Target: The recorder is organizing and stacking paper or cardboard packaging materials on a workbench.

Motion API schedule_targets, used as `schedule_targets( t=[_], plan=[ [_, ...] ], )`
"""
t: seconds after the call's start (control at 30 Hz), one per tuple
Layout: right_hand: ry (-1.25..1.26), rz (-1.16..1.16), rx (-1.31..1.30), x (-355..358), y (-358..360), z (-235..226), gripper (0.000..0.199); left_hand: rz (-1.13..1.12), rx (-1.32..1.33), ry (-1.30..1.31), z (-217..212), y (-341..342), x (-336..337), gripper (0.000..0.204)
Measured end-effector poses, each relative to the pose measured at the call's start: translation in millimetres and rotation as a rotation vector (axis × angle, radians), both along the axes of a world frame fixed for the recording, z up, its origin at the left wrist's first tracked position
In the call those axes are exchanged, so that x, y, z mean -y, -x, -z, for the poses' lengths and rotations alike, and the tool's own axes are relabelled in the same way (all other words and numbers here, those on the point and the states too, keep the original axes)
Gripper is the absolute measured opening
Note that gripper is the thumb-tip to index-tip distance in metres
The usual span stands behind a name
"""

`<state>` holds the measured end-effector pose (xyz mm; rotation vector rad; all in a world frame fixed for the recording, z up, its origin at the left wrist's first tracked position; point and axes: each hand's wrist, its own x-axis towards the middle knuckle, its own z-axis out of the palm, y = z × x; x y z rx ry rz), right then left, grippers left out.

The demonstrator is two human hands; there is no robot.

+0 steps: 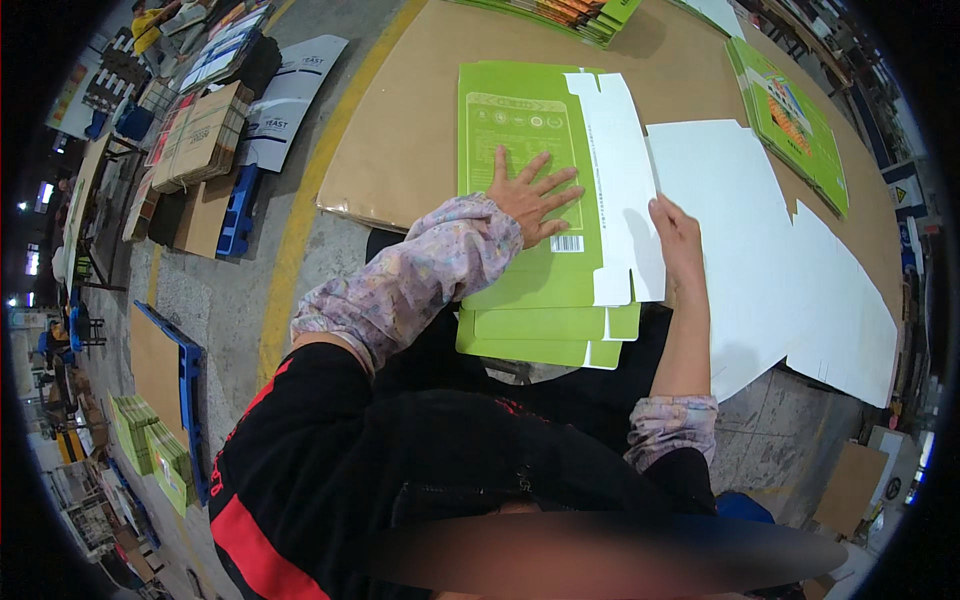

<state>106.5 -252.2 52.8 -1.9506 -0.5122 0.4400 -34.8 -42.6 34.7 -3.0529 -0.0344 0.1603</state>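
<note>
A flat green carton (515, 275) with a white side flap (612, 150) lies on top of a few others in front of me. The lower edges of more green cartons (540, 350) stick out beneath it, over the table's near edge. My left hand (530, 200) presses flat on its printed green face, fingers spread. At the flap's right edge, my right hand (680, 240) has its fingers curled and pinched against the border. Its fingertips are partly hidden, but they appear to grip that edge.
White sheets (740, 200) with notched edges lie right of the cartons. Green carton stacks sit at the table's far right (795, 130) and far edge (575, 15). On the floor at left are tied brown cardboard bundles (205, 135) and a blue pallet (190, 400).
</note>
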Motion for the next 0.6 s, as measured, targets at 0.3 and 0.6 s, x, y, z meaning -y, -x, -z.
schedule_targets(
  t=[0.3, 0.6],
  plan=[
    [0.167, -0.365, 0.472, -30.3, 66.1, 10.6, 0.070, -0.053, 0.176, 0.150, 0.8, -4.9, 2.9, 0.056],
    [0.435, -0.370, 0.774, -9.2, 115.7, 22.7, 0.078, -0.118, 0.159, -0.018, 27.6, -76.6, -29.2, 0.058]
  ],
)
